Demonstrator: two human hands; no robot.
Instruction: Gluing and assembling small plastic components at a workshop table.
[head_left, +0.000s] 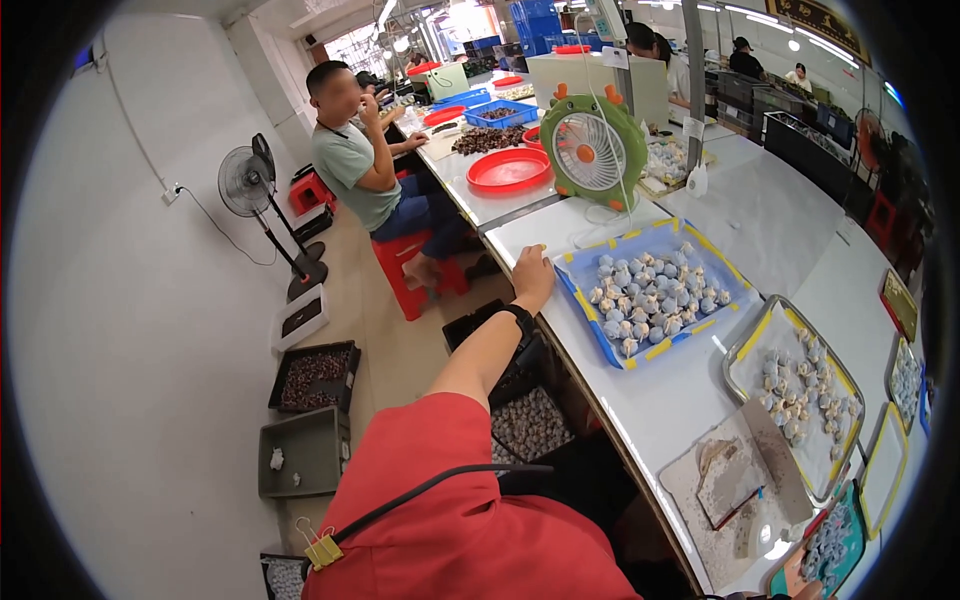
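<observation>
My left hand (533, 275), with a dark band at the wrist, rests on the white table's edge beside the left corner of a blue tray (605, 345). Its fingers lie toward the tabletop, and I see nothing held in them. Many small rounded grey-blue and cream pieces (655, 295) fill the tray, which has yellow tape on its rim. At the bottom right, only a sliver of my right hand (808, 590) shows, by a teal tray (850, 545) of bluish pieces; its fingers are hidden.
A metal tray (735, 375) of similar pieces and a stained board (690, 480) with a thin red tool lie to the right. A green fan (597, 150) stands beyond the blue tray. At the left, a person (360, 160) sits on a red stool; bins (300, 455) line the floor.
</observation>
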